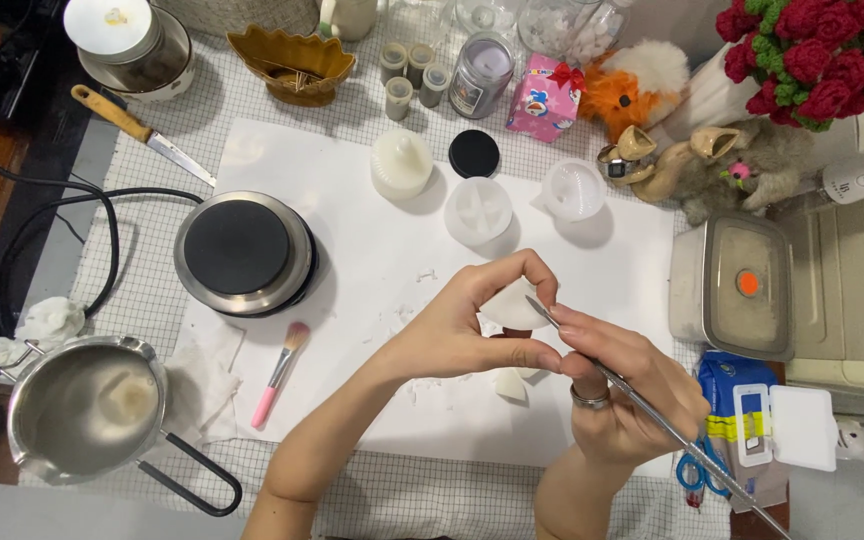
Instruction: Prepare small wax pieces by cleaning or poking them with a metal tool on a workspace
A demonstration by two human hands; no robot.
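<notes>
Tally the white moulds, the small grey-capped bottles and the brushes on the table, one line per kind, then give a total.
White moulds: 3 (ribbed one, sectioned one, clear-white one)
Small grey-capped bottles: 4 ()
Brushes: 1 (pink-handled brush)
Total: 8

On the counter (382, 495), the round metal hot plate (244, 252) lies left of the hands. The steel pouring pot (87, 405) sits nearer, further left. Three white silicone moulds (478, 210) lie beyond the hands; the lidded plastic box (734, 285) stands right.
</notes>
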